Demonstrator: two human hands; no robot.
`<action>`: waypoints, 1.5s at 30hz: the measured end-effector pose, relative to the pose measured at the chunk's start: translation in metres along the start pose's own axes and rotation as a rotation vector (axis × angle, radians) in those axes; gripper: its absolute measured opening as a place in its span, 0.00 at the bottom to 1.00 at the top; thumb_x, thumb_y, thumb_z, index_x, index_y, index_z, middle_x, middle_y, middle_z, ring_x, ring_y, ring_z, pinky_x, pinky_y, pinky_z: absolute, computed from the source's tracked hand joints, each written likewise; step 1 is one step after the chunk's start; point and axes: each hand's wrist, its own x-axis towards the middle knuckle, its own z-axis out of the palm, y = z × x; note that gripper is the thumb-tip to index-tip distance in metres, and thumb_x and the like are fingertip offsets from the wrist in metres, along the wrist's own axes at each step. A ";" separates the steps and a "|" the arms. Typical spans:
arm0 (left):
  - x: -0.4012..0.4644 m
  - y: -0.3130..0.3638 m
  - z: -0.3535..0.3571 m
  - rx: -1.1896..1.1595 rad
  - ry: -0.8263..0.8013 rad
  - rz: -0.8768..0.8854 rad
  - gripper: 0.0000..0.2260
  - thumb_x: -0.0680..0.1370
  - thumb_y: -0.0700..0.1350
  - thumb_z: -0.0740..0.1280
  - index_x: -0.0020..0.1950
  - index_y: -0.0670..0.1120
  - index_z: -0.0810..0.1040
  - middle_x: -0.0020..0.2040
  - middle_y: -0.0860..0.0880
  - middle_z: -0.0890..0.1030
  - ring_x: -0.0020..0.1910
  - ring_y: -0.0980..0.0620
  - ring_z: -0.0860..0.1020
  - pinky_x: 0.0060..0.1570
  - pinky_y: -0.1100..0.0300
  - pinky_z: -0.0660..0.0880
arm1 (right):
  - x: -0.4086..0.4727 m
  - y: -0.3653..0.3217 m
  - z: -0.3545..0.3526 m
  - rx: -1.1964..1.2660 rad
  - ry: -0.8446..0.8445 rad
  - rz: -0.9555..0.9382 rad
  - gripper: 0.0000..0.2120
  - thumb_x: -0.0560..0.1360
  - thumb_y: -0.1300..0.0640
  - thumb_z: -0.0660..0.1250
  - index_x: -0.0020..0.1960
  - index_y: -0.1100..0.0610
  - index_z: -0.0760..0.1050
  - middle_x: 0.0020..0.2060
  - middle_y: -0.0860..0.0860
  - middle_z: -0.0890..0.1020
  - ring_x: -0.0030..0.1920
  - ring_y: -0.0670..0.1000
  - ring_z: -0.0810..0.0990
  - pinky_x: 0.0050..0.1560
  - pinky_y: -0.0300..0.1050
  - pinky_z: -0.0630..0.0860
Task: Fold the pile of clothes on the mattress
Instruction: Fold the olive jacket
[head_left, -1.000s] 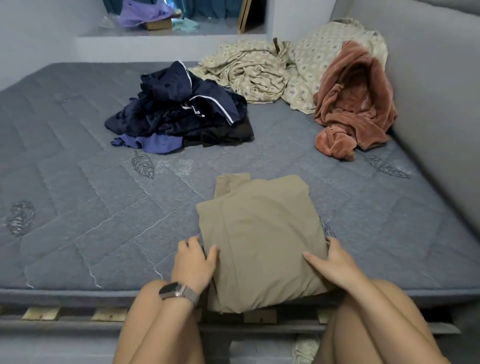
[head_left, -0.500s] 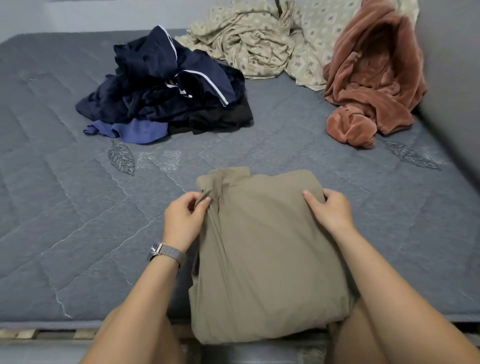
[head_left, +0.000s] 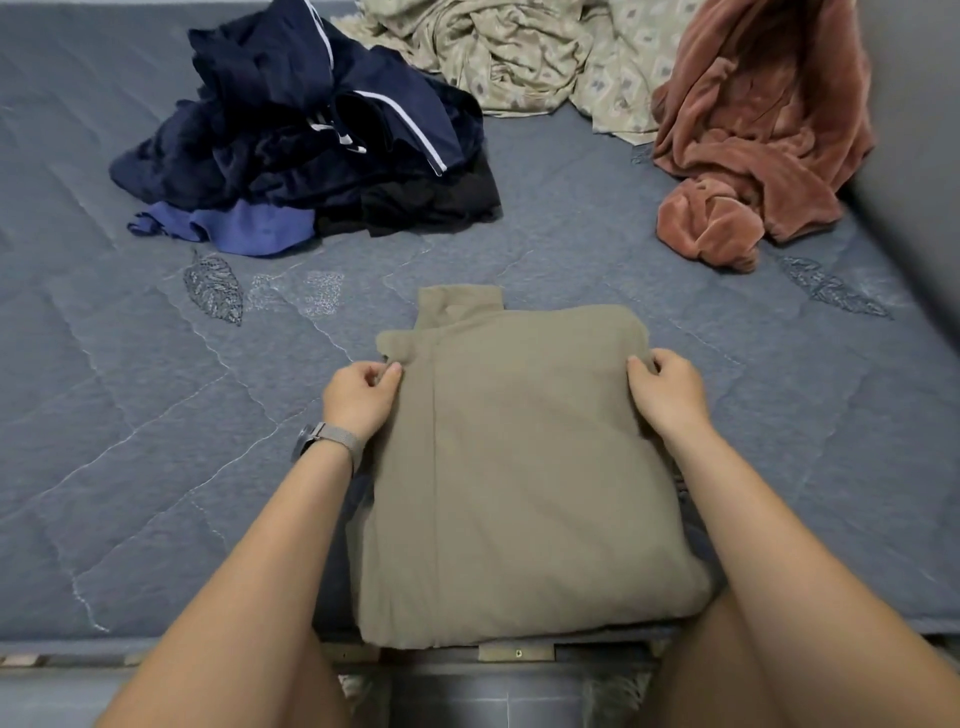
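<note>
Both hands moved up from the near edge to the far corners of the khaki garment over the last second; camera view pitched down and closer too, so the back ledge is out of frame.

Layout, big to small:
- mattress (head_left: 130, 467): grey quilted, carries everything.
- dark clothes pile (head_left: 311, 145): navy/black heap, far left of centre, unfolded, well apart from the hands.
- patterned sheet (head_left: 519, 57) and rust fleece (head_left: 753, 130): far right, crumpled against the wall.
- khaki garment (head_left: 519, 467): part-folded rectangle at the near edge of the mattress, between the forearms, collar end pointing away.
- left hand (head_left: 358, 397): fingers curled, pinching the far-left corner of the garment. Watch on that wrist.
- right hand (head_left: 667, 392): fingers curled over the far-right corner, gripping it.

Judgement: step in hand is the next fold of the khaki piece, likely far edge toward near edge. To do it well: lift both corners together, keep tension even so the side folds don't open, land edge on edge, then press flat. The loose collar flap at the far left could slip out; tuck it first.

Task is early: one garment nearly done, the pile untouched.
</note>
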 end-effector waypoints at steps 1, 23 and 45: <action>-0.004 0.003 0.001 0.083 -0.014 0.020 0.13 0.79 0.49 0.64 0.37 0.44 0.74 0.34 0.47 0.74 0.40 0.46 0.73 0.40 0.56 0.65 | -0.002 -0.001 -0.001 0.004 -0.009 0.004 0.10 0.79 0.56 0.61 0.48 0.62 0.76 0.45 0.60 0.80 0.49 0.58 0.77 0.45 0.47 0.67; -0.134 0.011 -0.008 -0.574 -0.530 -0.515 0.30 0.63 0.55 0.79 0.60 0.43 0.79 0.51 0.44 0.84 0.50 0.45 0.83 0.52 0.52 0.79 | -0.091 0.019 -0.039 0.336 -0.506 0.356 0.21 0.62 0.46 0.81 0.49 0.52 0.78 0.48 0.50 0.83 0.48 0.51 0.82 0.53 0.45 0.76; -0.120 0.044 -0.022 -0.944 -0.545 -0.322 0.19 0.69 0.41 0.71 0.59 0.42 0.79 0.53 0.43 0.84 0.45 0.49 0.84 0.42 0.57 0.81 | -0.077 -0.005 -0.046 0.920 -0.418 0.296 0.20 0.66 0.60 0.76 0.56 0.63 0.80 0.47 0.56 0.86 0.46 0.54 0.85 0.46 0.46 0.81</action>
